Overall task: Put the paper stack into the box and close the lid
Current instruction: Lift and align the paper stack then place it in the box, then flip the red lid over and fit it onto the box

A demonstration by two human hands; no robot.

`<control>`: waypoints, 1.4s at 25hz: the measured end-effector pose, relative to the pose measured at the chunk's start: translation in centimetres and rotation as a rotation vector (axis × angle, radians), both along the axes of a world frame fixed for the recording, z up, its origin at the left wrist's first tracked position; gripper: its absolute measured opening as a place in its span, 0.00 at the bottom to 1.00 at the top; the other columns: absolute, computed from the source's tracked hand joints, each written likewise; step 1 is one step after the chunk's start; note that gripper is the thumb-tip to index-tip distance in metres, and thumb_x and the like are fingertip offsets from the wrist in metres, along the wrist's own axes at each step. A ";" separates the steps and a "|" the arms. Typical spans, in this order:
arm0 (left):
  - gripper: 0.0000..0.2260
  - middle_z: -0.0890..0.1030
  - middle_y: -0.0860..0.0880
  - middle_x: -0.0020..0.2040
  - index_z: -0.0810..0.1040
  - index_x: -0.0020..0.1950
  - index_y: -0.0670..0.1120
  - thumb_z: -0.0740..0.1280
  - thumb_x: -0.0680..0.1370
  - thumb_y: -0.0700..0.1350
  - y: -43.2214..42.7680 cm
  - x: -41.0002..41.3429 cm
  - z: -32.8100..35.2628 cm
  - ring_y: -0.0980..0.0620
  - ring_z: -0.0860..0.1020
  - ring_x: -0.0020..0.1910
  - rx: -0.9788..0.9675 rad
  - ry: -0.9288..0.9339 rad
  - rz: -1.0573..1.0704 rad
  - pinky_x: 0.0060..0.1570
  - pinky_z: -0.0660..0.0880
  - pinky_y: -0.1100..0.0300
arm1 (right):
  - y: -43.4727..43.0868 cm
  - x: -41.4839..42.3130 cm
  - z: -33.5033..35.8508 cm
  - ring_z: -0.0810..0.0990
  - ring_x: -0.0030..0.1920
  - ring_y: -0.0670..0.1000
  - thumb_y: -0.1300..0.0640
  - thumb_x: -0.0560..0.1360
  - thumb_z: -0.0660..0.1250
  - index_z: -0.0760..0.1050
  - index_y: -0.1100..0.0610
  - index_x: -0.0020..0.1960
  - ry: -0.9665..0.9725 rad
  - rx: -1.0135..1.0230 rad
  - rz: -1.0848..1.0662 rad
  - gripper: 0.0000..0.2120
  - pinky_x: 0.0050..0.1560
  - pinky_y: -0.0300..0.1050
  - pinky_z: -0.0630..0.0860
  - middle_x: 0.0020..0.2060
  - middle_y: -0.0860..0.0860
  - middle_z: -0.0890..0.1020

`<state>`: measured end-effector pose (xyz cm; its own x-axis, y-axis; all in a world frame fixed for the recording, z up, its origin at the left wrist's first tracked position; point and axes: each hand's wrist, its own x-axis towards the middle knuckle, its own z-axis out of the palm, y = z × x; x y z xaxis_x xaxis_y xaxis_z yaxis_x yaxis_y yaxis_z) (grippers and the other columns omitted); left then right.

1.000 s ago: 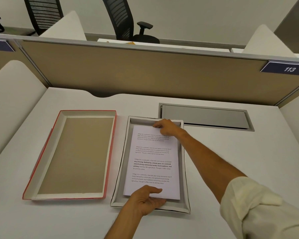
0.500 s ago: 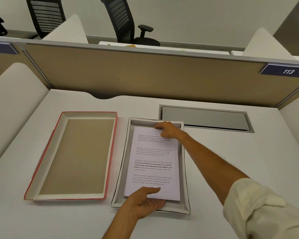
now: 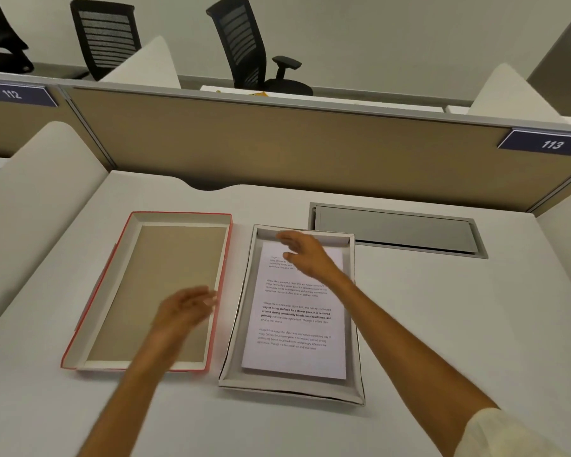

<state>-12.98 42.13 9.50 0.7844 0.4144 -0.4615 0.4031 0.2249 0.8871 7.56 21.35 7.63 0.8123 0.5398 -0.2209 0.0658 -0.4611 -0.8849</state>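
Note:
The printed paper stack point(image 3: 295, 319) lies flat inside the shallow grey box point(image 3: 236, 328) in the middle of the desk. To its left the lid point(image 3: 112, 282), red outside and brown inside, lies upside down. My left hand point(image 3: 185, 310) hovers blurred over the lid's right side, fingers apart, holding nothing. My right hand point(image 3: 305, 255) hangs above the far end of the paper, fingers spread, not gripping it.
A grey cable hatch point(image 3: 396, 230) is set into the white desk point(image 3: 442, 324) right of the box. A tan partition point(image 3: 277, 156) with labels 112 and 113 closes the back. White side dividers stand left and right; black chairs beyond.
My left hand has let go of the paper's near edge and swung left over the lid. My right hand has lifted off the paper's far end. The stack stays in the box.

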 end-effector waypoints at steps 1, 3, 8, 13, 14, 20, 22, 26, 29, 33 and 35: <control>0.15 0.84 0.42 0.56 0.78 0.59 0.42 0.71 0.73 0.36 2.3 0.2 0.0 0.47 0.83 0.55 0.120 -0.030 0.055 0.59 0.76 0.52 | 0.7 -1.3 -0.1 0.73 0.69 0.52 0.69 0.75 0.66 0.69 0.58 0.71 0.052 0.050 -0.019 0.26 0.70 0.43 0.68 0.68 0.55 0.75; 0.15 0.83 0.43 0.57 0.78 0.60 0.44 0.70 0.74 0.35 6.2 0.5 -0.5 0.48 0.81 0.55 0.275 -0.080 0.136 0.59 0.75 0.53 | 2.3 -4.0 -0.4 0.72 0.70 0.52 0.69 0.75 0.66 0.68 0.57 0.72 0.150 0.123 -0.051 0.27 0.71 0.47 0.68 0.69 0.54 0.74; 0.18 0.80 0.44 0.62 0.75 0.63 0.47 0.70 0.75 0.36 12.1 0.2 -2.5 0.43 0.78 0.62 0.615 0.005 0.182 0.61 0.73 0.51 | 5.8 -10.2 -1.6 0.69 0.72 0.53 0.69 0.74 0.67 0.64 0.58 0.74 0.320 0.259 -0.126 0.30 0.73 0.49 0.66 0.72 0.55 0.70; 0.27 0.74 0.38 0.69 0.69 0.71 0.43 0.72 0.73 0.35 16.2 -2.0 -4.5 0.33 0.74 0.64 0.947 0.234 0.142 0.64 0.70 0.37 | 8.8 -14.3 -3.1 0.65 0.75 0.55 0.63 0.75 0.70 0.58 0.57 0.77 0.370 0.182 -0.140 0.35 0.73 0.49 0.65 0.75 0.55 0.65; 0.28 0.73 0.37 0.70 0.69 0.71 0.42 0.73 0.73 0.35 17.0 -2.5 -4.9 0.32 0.73 0.66 0.963 0.269 0.144 0.66 0.69 0.37 | 9.2 -14.7 -3.4 0.65 0.75 0.56 0.61 0.75 0.71 0.57 0.56 0.77 0.365 0.139 -0.144 0.35 0.73 0.51 0.65 0.76 0.54 0.64; 0.30 0.74 0.35 0.68 0.68 0.72 0.39 0.74 0.72 0.37 18.7 -3.5 -6.6 0.30 0.74 0.64 0.886 0.380 0.132 0.65 0.68 0.35 | 11.1 -15.9 -5.0 0.67 0.73 0.56 0.59 0.73 0.72 0.59 0.54 0.76 0.322 -0.027 -0.129 0.35 0.70 0.51 0.70 0.74 0.53 0.67; 0.27 0.76 0.34 0.66 0.69 0.70 0.37 0.73 0.73 0.36 18.8 -3.7 -7.3 0.30 0.75 0.62 0.883 0.418 0.136 0.64 0.68 0.34 | 11.5 -16.3 -5.3 0.72 0.69 0.57 0.60 0.73 0.73 0.63 0.56 0.73 0.298 -0.056 -0.117 0.32 0.66 0.50 0.73 0.69 0.54 0.72; 0.19 0.79 0.32 0.60 0.75 0.64 0.33 0.71 0.74 0.35 19.5 -4.6 -8.6 0.29 0.77 0.56 0.883 0.494 0.174 0.63 0.71 0.34 | 11.7 -16.8 -5.9 0.80 0.58 0.56 0.63 0.71 0.73 0.72 0.60 0.63 0.263 -0.089 -0.093 0.22 0.58 0.46 0.79 0.60 0.56 0.80; 0.15 0.80 0.31 0.58 0.77 0.61 0.31 0.69 0.75 0.36 20.1 -4.9 -9.1 0.28 0.78 0.55 0.869 0.516 0.194 0.62 0.71 0.34 | 11.8 -17.0 -6.3 0.81 0.56 0.55 0.64 0.72 0.72 0.75 0.60 0.62 0.245 -0.094 -0.071 0.19 0.53 0.38 0.76 0.58 0.56 0.82; 0.13 0.79 0.31 0.57 0.75 0.60 0.32 0.66 0.77 0.36 20.4 -4.5 -8.7 0.29 0.77 0.54 0.871 0.543 0.149 0.59 0.73 0.36 | 12.1 -17.7 -6.6 0.81 0.58 0.55 0.64 0.73 0.72 0.75 0.59 0.64 0.244 -0.092 -0.059 0.20 0.53 0.34 0.73 0.60 0.55 0.82; 0.11 0.79 0.32 0.56 0.73 0.58 0.33 0.65 0.78 0.38 21.1 -4.3 -7.9 0.31 0.77 0.52 0.865 0.551 0.076 0.55 0.74 0.38 | 12.1 -17.9 -6.5 0.81 0.58 0.55 0.64 0.73 0.72 0.76 0.59 0.64 0.240 -0.084 -0.058 0.20 0.53 0.34 0.72 0.60 0.55 0.81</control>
